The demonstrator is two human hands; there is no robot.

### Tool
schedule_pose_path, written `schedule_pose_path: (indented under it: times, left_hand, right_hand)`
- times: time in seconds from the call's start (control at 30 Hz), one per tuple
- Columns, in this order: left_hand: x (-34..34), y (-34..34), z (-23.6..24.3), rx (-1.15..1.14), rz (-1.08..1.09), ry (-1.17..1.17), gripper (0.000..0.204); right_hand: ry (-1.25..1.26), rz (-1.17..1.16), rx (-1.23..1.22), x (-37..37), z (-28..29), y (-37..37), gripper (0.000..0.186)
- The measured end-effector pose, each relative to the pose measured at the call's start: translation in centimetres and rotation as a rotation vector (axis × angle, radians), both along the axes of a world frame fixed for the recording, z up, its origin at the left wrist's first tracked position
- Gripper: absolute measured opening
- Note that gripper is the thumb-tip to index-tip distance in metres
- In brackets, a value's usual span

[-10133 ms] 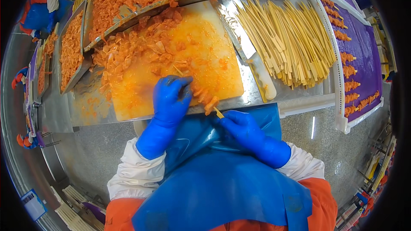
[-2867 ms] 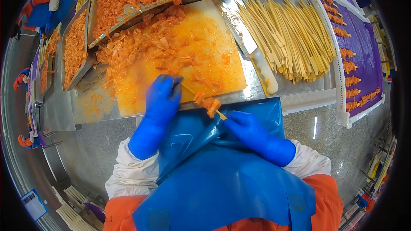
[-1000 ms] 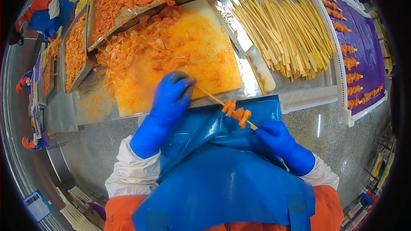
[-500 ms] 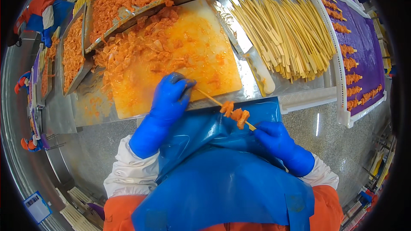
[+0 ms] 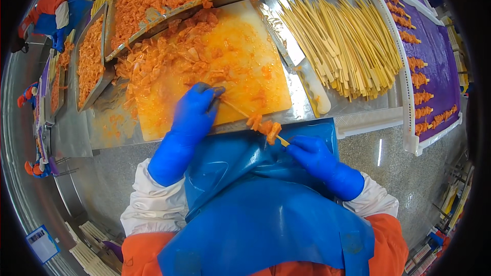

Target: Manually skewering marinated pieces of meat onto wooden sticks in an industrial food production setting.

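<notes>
Right hand [image 5: 319,158], gloved in smooth blue rubber: fingers closed, with the flat butt of a pale wooden skewer [image 5: 235,107] gripped between thumb and forefinger. The skewer is held aslant, its butt low and to the right, its thin end up and to the left.

Left hand [image 5: 197,105], gloved likewise: fingers bunched together, the thin end reaching their tips. Whether that end is pinched or only touched cannot be told.

Orange marinated meat chunks [image 5: 266,127] are threaded on the lower part of the skewer, just beside the right fingers; a bare length of shaft is left between them and the left fingertips. The near edge of a white rectangular cutting board [image 5: 258,74], stained orange, is crossed by the skewer.

On the board's far left part, loose orange meat pieces [image 5: 169,53] are heaped. Beyond it, a large metal tray [image 5: 215,1] is filled with similar meat. To the board's right, a white-handled knife [image 5: 317,92] is laid on the grey metal surface [image 5: 71,135], near a spread bundle of pale flat wooden skewers [image 5: 348,46]. Farther right, a purple-lined white plastic tray [image 5: 407,97] is edged with meat-loaded skewers [image 5: 418,79].
</notes>
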State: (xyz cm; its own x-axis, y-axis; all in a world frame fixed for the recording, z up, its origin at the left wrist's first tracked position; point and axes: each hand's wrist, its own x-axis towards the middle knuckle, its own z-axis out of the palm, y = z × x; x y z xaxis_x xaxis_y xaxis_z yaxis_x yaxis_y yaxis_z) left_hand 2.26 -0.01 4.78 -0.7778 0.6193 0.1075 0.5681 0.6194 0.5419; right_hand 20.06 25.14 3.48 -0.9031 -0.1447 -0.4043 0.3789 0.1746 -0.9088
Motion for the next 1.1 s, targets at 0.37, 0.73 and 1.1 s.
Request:
schedule_pose_path:
  times: [0.37,0.73,1.1]
  left_hand:
    - [1.3,-0.2,0.5,0.236,0.179,-0.177,0.028]
    - [0.3,-0.8,-0.1,0.115,0.046,0.085,0.021]
    - [2.2,-1.2,0.1,0.018,0.119,0.104,0.014]
  right_hand:
    - [0.072,-0.073,-0.085,-0.6,-0.3,-2.3,0.017]
    - [0.023,-0.01,-0.043,0.1,0.5,-1.7,0.017]
    - [-0.074,-0.105,-0.072,1.6,1.5,0.1,0.021]
